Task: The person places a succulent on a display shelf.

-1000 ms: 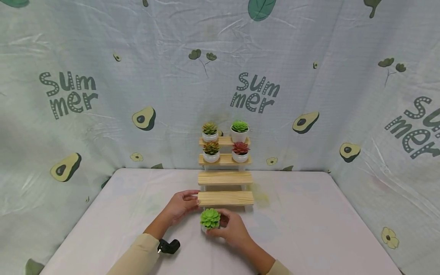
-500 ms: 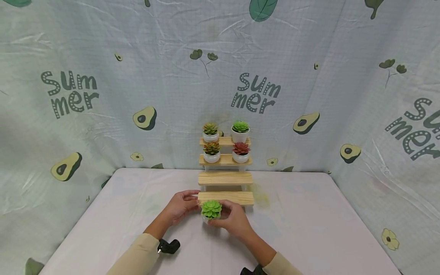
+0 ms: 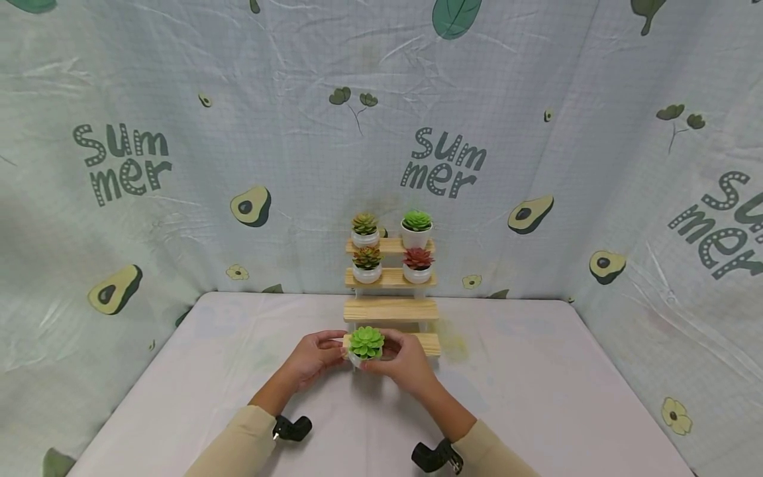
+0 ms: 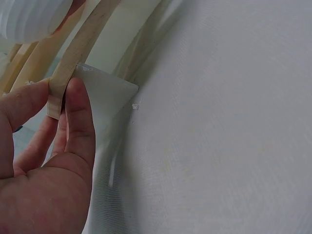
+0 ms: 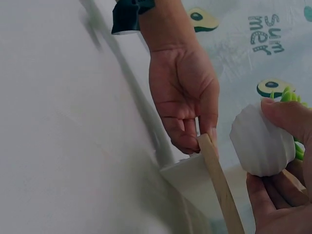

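In the head view my right hand holds a small potted succulent with bright green leaves, in front of and above the lowest board of a tiered wooden plant stand. The right wrist view gives its ribbed white pot between my thumb and fingers, slightly apart from the board edge. My left hand is at the left end of that lowest board. Up close in the left wrist view, thumb and fingers pinch the board end, with a pale side support beneath it.
Two succulents, a yellow-green one and a green one, stand on the top tier. Below them sit an orange-green one and a red one. The third board bears nothing. A printed cloth hangs behind the white table.
My right hand has carried the green succulent up and forward, from in front of the stand to the lowest board. My left hand stays at the board's end.
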A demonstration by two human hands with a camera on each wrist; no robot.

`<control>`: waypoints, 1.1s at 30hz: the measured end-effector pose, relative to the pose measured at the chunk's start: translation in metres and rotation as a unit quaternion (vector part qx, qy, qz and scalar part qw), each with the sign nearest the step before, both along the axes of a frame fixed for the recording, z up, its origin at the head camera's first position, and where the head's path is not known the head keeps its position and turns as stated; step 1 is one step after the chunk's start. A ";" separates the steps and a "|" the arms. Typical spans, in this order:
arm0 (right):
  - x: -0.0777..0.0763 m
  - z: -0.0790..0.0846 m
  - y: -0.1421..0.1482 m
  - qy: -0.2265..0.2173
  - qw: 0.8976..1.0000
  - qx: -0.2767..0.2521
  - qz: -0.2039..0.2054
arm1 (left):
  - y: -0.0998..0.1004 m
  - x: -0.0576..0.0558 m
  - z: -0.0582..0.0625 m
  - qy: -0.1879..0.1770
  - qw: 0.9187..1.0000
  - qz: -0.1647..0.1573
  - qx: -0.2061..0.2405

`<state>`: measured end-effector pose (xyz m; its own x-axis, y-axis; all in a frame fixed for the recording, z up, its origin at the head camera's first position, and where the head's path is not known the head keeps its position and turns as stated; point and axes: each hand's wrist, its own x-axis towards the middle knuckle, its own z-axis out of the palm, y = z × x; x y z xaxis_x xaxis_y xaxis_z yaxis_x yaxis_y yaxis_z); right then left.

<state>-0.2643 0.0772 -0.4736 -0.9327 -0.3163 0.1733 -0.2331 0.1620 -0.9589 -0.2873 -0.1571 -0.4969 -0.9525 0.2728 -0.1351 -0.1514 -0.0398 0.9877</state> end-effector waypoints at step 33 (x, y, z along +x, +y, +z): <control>-0.053 0.034 -0.008 0.034 0.997 -0.007 -0.072 | 0.001 -0.001 -0.002 -0.006 1.000 0.009 0.002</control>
<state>-0.3172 0.0691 -0.4394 -0.9544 -0.1772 0.2402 -0.2720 0.1853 -0.9443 -0.2885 -0.1558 -0.4986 -0.9555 0.2571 -0.1446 -0.1616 -0.0463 0.9858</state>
